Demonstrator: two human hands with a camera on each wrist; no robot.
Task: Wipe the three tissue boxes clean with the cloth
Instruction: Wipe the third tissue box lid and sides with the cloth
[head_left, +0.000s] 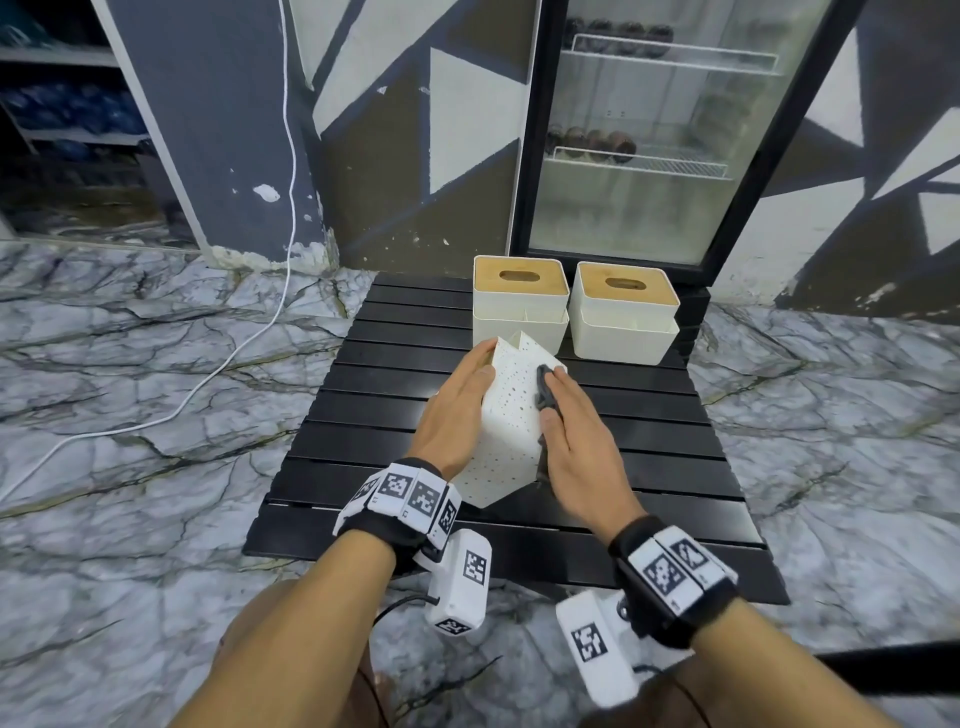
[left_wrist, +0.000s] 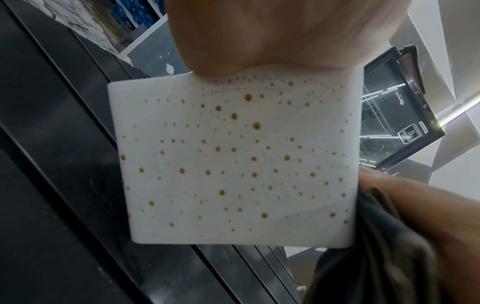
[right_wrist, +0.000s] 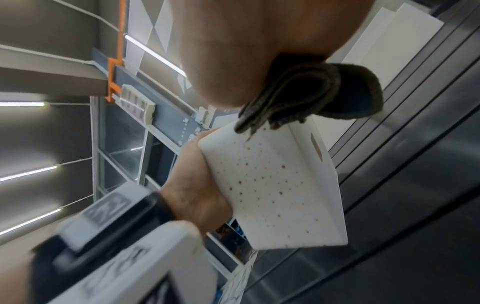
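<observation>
A white tissue box with brown specks (head_left: 511, 415) stands tilted on one edge on the black slatted table (head_left: 363, 415). My left hand (head_left: 467, 379) lies flat against its left face with straight fingers, steadying it. My right hand (head_left: 566, 415) presses a dark grey cloth (head_left: 545, 387) on the right face; a fold of cloth bunches up between thumb and forefinger. The left wrist view shows the speckled face (left_wrist: 239, 164) and the cloth (left_wrist: 376, 236) at its right edge. The right wrist view shows the folded cloth (right_wrist: 311, 92) under my palm. Two white tissue boxes with wooden lids (head_left: 519, 306) (head_left: 623, 317) stand behind.
A glass-door fridge (head_left: 649, 130) stands right behind the table. A white cable (head_left: 208, 374) runs across the marble floor at the left. A shelving unit is at the far left. My knees are below the table's near edge.
</observation>
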